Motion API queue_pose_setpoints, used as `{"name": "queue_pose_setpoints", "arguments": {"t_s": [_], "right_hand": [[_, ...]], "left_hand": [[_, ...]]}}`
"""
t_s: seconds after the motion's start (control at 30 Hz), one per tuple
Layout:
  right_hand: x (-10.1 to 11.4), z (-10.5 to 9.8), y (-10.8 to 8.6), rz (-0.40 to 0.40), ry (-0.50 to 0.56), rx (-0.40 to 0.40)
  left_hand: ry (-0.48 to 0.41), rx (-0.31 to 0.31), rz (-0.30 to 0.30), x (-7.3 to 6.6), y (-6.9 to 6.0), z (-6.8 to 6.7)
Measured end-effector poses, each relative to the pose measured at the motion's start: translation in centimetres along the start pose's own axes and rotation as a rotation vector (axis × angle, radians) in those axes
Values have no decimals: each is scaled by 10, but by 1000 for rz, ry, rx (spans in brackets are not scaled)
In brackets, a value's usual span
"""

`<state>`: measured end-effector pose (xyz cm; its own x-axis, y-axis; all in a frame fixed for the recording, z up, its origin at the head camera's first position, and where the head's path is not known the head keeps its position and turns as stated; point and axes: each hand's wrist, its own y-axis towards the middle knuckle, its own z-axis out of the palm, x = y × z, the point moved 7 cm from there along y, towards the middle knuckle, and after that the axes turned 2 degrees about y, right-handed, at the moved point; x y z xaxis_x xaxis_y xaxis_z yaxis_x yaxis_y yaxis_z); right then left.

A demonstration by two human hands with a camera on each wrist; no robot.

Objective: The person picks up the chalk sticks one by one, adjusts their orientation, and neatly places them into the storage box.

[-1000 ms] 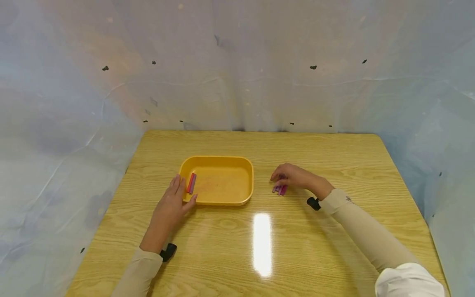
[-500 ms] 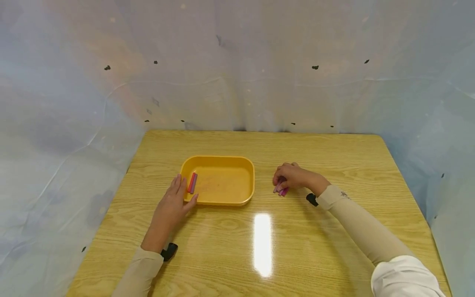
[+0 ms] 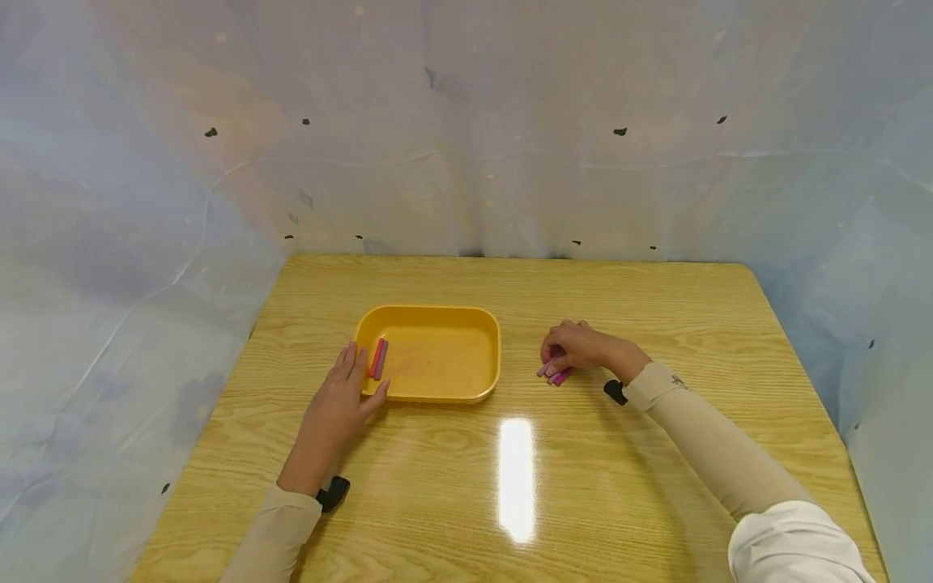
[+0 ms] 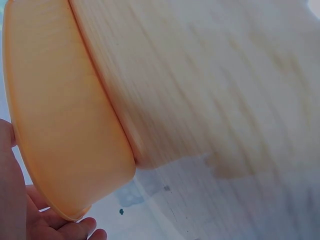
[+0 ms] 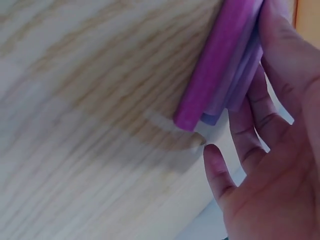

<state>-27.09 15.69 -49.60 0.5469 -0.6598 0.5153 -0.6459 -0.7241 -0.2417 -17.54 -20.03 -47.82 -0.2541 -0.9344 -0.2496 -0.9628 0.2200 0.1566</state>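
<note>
In the head view, the left hand (image 3: 335, 405) rests against the left front corner of the yellow tray (image 3: 437, 399), fingers fairly straight along its side and thumb at the front rim. The left wrist view shows fingertips by the rim of the tray (image 4: 70, 110). A red stick (image 3: 377, 359) and a purple stick (image 3: 381, 360) lie side by side inside, at its left end. Right of the tray, the right hand (image 3: 579, 346) pinches several purple sticks (image 3: 554, 375) low over the table. In the right wrist view, a magenta stick (image 5: 215, 70) lies beside other purple ones, partly covered by the fingers.
The wooden table (image 3: 437, 486) bears a bright glare patch in front of the tray. Behind the table and at both sides hangs pale mottled sheeting (image 3: 466, 121). Each wrist wears a black device.
The right hand has shifted slightly to the right, and its fingers have closed in on the purple sticks, which have turned a little. The left hand keeps its place at the tray.
</note>
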Motion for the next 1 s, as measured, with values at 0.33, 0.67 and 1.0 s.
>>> {"name": "queue_pose_setpoints", "arguments": {"t_s": [0.33, 0.67, 1.0], "right_hand": [[1, 0, -5, 43, 110, 11], [0, -5, -8, 48, 155, -2], [-5, -17, -10, 63, 357, -128]], "left_hand": [[-6, 5, -6, 2, -1, 0], [-14, 12, -4, 2, -1, 0], [-10, 13, -10, 0, 1, 1]]}}
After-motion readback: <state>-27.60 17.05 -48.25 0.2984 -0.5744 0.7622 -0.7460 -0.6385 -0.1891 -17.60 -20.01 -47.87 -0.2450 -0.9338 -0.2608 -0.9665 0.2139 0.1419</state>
